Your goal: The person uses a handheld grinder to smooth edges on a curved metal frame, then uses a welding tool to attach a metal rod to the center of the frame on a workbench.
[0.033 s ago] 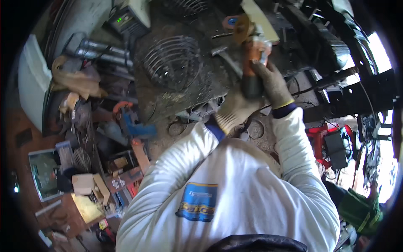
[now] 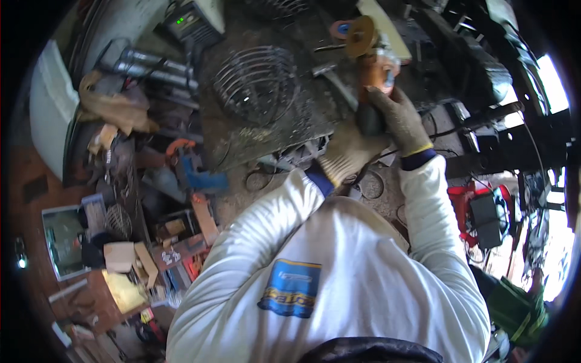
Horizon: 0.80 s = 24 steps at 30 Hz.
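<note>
Overhead, we grip an orange angle grinder (image 2: 374,72) with both gloved hands above the dark steel workbench (image 2: 266,136): our right hand (image 2: 402,121) is wrapped tight around the body just behind the motor housing, our left hand (image 2: 346,151) clamped on the black tail end nearer our chest, a two-handed hold that seems meant to steady the tool. Its worn disc (image 2: 361,36) sits at the far end of the grinder, tilted toward the bench's far side, beside a pale plank (image 2: 381,27). Left of the grinder on the bench lies a curved wire cage (image 2: 257,81), and between them a hammer (image 2: 333,81). A welding machine (image 2: 190,21) with a green light stands beyond the bench's far left corner. Whether the disc is spinning or touching anything, we cannot tell; the power cord is lost among the clutter.
</note>
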Each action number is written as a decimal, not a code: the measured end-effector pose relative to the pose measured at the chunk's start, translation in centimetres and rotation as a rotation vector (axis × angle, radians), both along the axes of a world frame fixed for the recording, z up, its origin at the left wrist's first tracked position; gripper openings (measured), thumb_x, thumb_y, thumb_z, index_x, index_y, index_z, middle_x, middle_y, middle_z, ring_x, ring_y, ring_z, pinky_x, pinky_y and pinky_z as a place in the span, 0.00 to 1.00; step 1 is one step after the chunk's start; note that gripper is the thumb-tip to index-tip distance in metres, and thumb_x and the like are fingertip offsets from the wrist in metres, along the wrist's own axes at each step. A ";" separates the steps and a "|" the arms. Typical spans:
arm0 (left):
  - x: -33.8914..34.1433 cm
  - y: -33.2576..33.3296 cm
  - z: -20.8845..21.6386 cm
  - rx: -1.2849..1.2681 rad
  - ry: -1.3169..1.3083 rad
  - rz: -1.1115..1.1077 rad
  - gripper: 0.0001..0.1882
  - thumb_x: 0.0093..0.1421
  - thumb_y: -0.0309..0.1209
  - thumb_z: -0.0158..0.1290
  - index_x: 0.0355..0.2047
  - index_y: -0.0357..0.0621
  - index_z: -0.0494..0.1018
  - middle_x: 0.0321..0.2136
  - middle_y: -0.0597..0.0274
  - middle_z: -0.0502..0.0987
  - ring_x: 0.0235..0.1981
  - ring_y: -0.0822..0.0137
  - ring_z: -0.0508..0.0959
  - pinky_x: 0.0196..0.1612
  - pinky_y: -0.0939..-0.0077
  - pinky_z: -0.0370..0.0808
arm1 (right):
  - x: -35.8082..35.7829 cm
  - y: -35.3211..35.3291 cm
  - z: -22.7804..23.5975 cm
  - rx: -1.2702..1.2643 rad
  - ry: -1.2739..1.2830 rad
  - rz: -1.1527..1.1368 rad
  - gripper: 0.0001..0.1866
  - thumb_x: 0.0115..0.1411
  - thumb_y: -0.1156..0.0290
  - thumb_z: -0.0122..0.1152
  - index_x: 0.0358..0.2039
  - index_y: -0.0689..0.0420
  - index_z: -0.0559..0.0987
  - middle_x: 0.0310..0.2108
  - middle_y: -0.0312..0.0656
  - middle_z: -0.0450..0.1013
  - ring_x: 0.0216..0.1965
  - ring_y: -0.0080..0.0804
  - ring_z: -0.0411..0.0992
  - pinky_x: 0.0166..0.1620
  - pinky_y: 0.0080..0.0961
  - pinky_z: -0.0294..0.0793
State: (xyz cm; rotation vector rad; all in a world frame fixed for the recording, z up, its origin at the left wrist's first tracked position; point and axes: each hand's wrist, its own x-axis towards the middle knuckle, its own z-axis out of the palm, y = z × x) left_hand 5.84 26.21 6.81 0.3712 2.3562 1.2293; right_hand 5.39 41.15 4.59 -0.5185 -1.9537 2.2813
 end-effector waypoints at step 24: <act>1.5 -10.7 -3.2 0.079 0.139 -0.257 0.30 0.59 0.34 0.64 0.58 0.36 0.69 0.40 0.55 0.80 0.41 0.64 0.83 0.45 0.69 0.80 | -5.5 5.7 -3.1 0.048 -0.322 0.303 0.20 0.53 0.59 0.69 0.37 0.63 0.83 0.28 0.43 0.79 0.23 0.31 0.77 0.27 0.27 0.78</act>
